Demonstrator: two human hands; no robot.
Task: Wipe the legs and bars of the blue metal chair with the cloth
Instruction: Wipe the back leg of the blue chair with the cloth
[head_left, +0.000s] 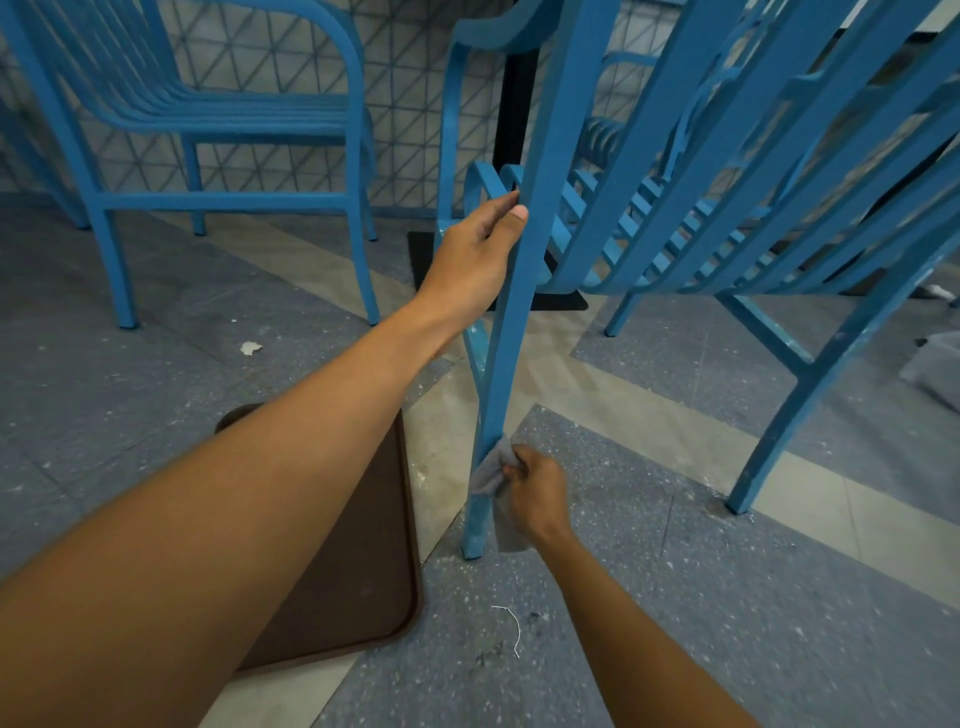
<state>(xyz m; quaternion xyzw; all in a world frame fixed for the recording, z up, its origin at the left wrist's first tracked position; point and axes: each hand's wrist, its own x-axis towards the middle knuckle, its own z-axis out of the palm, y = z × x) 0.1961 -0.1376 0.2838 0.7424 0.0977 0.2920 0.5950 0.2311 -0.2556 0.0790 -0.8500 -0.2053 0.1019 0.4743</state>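
Over on the left stands a second blue chair (208, 130) against a wall of diamond-patterned tile (291, 67), its four feet on the speckled grey floor (727, 597). A scrap of white paper (250, 347) lies on the floor in front of it. Nearer, a brown tray (358, 561) lies flat on the floor, partly hidden under the left forearm and just beside the foot of the chair leg being cleaned.

The left hand (475, 254) grips the long blue leg (511, 332) high up, thumb on the near face. Low on the same leg, near its foot, the right hand (537, 493) pinches a grey cloth (491, 475) wrapped against the metal. That leg belongs to the blue metal chair (727, 197), tilted, with its slatted seat and back filling the right side.

Behind the leg rises a black table post (514, 104) on a flat black base. Pale beige bands cross the floor. A white thread (511, 626) lies between the arms. At the far right edge sits a grey bundle (935, 369), unclear.
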